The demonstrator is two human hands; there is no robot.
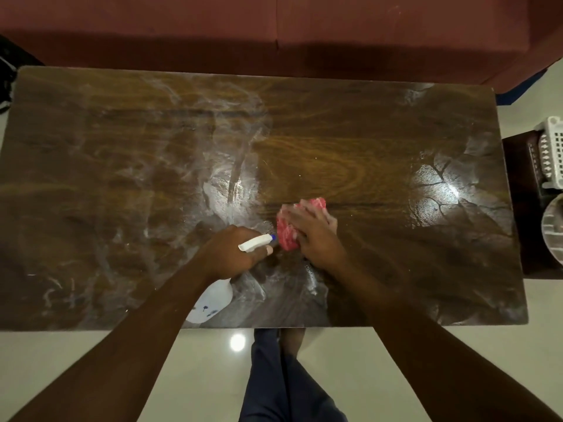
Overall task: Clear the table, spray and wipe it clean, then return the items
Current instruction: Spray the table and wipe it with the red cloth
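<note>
A dark wooden table [350, 141] fills the view, its top streaked with wet whitish smears. My left hand [231, 254] grips the neck of a white spray bottle [213, 300]; its white trigger head with a blue nozzle tip points right towards the cloth. My right hand [313, 233] presses flat on a bunched red cloth [286, 229] near the table's front middle, fingers spread over it. The bottle's body shows below my left wrist, close to the front edge.
A dark red sofa [304, 25] runs along the far side of the table. At the right, a low dark stand [524, 178] carries a white plastic basket [551, 150] and a round whitish dish [553, 229]. Pale tiled floor and my legs lie below the front edge.
</note>
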